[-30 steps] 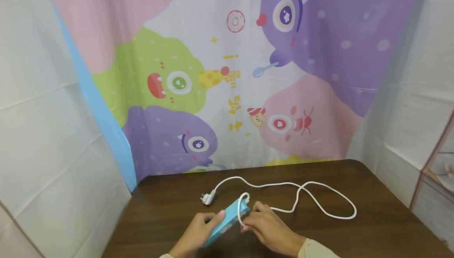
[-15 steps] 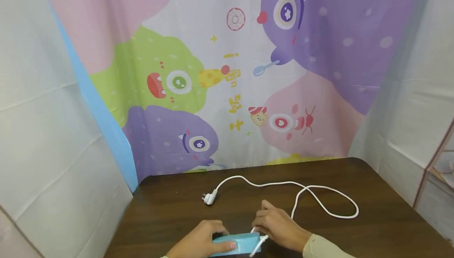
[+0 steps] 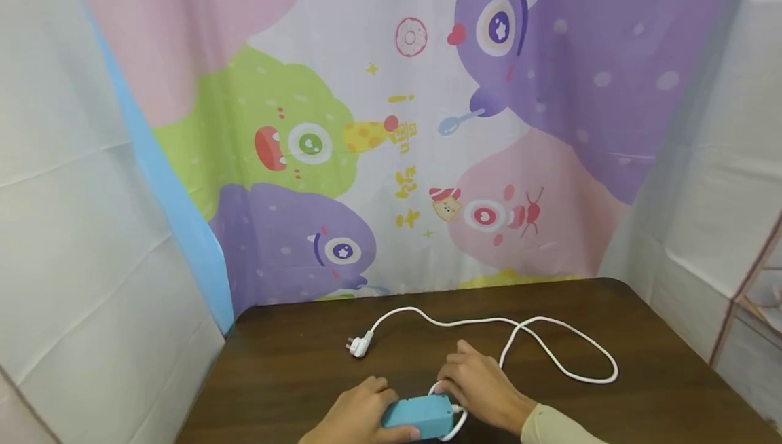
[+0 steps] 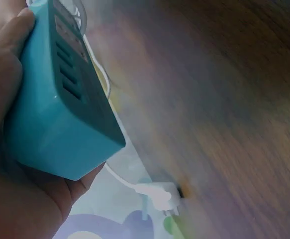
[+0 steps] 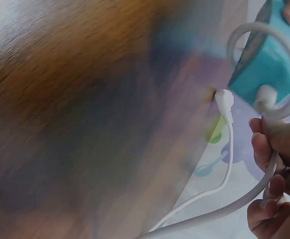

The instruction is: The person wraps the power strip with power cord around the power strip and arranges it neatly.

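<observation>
A teal power strip point(image 3: 427, 415) is in my left hand point(image 3: 357, 413) near the table's front, in the head view. My left thumb lies along one side of it, and the left wrist view shows a row of dark slots point(image 4: 67, 72) in one face. From its right end comes a thick white cord point(image 5: 237, 204), looping round that end. My right hand point(image 3: 485, 390) pinches this cord between bent fingers just beyond the strip. On the table farther back lies the cord's white plug point(image 3: 359, 346), its pins pointing left.
The rest of the cord curves across the dark wooden table point(image 3: 287, 356), crossing itself in a large loop at the right. Behind the table hangs a curtain point(image 3: 403, 254) printed with cartoon monsters. Pale cloth walls stand at both sides.
The power strip has come down from a slanted pose to lie nearly level, closer to the table's front. My right hand has shifted slightly right, with the cord loop drawn lower around the strip's end.
</observation>
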Available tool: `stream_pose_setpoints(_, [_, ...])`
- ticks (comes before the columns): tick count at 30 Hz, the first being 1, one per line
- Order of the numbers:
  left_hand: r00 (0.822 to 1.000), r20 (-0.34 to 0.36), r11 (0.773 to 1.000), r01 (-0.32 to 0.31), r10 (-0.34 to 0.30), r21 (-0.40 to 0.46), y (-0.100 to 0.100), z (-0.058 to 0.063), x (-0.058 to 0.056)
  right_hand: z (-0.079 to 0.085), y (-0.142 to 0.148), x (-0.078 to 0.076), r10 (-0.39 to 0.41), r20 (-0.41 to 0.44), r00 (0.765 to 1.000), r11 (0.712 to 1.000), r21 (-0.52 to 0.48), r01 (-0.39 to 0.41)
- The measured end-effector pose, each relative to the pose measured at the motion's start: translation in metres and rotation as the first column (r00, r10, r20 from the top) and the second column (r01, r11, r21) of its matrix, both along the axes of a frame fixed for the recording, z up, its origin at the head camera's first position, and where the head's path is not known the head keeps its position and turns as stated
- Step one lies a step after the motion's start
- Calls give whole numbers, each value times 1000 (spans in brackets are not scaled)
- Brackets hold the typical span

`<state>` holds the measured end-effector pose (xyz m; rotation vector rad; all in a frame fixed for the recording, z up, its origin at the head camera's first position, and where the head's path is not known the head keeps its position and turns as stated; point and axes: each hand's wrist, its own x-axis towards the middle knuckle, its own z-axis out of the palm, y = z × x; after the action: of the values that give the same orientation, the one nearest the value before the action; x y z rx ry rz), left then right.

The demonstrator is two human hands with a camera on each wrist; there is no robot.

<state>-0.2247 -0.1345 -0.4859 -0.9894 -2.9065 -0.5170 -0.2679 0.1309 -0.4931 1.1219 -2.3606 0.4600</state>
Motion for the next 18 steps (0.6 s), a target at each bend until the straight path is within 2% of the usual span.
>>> stream_pose_setpoints(7, [991, -137, 998, -1, -7, -56, -2, -4, 1, 5, -10, 8, -5, 10, 1000, 1000, -10, 5])
stream_pose_setpoints(11, [981, -194, 996, -20, 3, -83, -2, -8, 2, 10, -13, 10, -26, 69, 997, 1000, -2, 26])
stream_pose_setpoints(15, [959, -285, 993, -31, -2, -113, 0, -12, 2, 15, -15, 13, -37, 110, 993, 999, -2, 37])
stream_pose_setpoints(18, [938, -347, 990, -65, 18, -125, 0, -14, 3, 18, -18, 14, -29, 100, 995, 1000, -4, 30])
